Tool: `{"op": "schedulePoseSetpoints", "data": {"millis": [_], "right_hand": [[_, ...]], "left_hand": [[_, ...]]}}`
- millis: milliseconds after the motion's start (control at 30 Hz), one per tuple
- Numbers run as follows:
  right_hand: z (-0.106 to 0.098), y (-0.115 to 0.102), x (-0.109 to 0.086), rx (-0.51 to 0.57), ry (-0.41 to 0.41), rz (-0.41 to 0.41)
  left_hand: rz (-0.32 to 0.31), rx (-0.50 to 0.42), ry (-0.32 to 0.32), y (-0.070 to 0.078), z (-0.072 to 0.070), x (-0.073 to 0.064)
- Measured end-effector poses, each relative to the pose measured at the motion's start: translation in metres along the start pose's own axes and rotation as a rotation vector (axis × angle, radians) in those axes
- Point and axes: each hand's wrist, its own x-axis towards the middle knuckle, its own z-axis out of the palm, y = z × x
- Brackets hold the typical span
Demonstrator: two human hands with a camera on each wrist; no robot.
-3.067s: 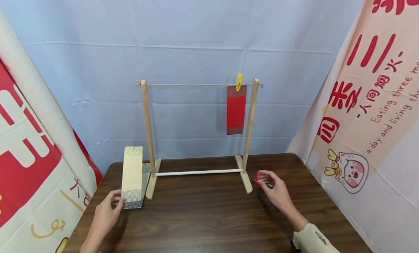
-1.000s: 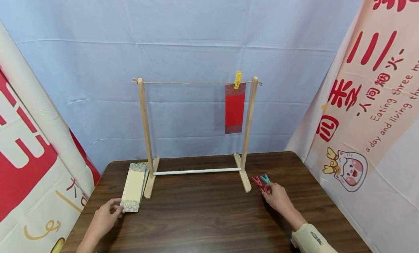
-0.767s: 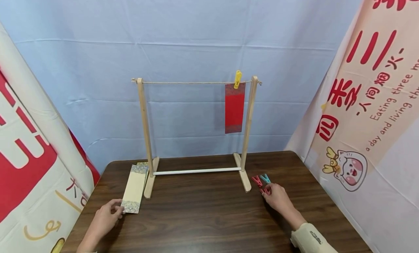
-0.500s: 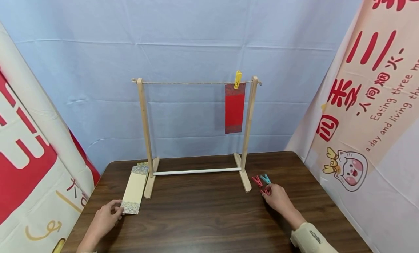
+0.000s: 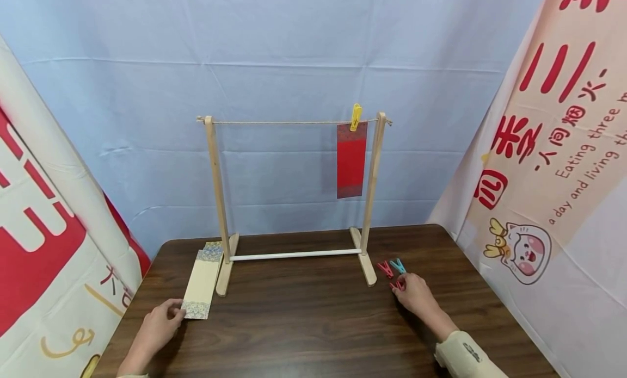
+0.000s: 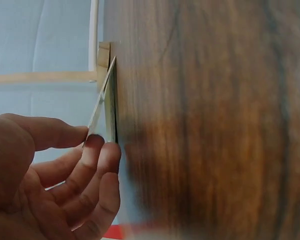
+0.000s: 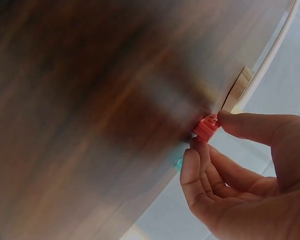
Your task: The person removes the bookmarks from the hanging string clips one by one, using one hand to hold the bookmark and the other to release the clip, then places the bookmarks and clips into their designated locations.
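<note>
At the table's left, my left hand [image 5: 158, 324] pinches the near end of a cream paper card [image 5: 201, 283] with floral bands. The left wrist view shows the card [image 6: 97, 110] between thumb and index finger, its near end lifted off the card beneath [image 6: 110, 112]. My right hand [image 5: 416, 296], low over the right side, pinches a red clothespin [image 5: 397, 286], seen close up as a red clothespin [image 7: 207, 128] between thumb and fingers. Beyond the fingers lie another red clothespin [image 5: 385, 269] and a turquoise clothespin [image 5: 398, 266].
A wooden rack [image 5: 219, 193] with a string [image 5: 279, 122] stands at the back of the brown table [image 5: 303, 323]. A red card [image 5: 350, 163] hangs from the string near the right post under a yellow clothespin [image 5: 356, 117]. Blue cloth [image 5: 294, 41] covers the wall behind.
From 3.1 seconds ago, the cream card has come down from a raised, steeper pose. My right hand has moved slightly nearer, exposing the other clothespins. In the last second little moves.
</note>
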Motion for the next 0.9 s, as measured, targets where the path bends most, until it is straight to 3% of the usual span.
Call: {"op": "schedulePoseSetpoints", "data": {"millis": [433,900], "right_hand": [[0.0012,0.0011,0.0009,-0.006,0.004,-0.002],[-0.0001,-0.0011,-0.0011,0.010,0.008,0.000]], "left_hand": [[-0.001,0.077,0.010,0.0019,0.0002,0.0005],[-0.048,0.120,-0.013,0.0046,-0.0033,-0.0022]]}}
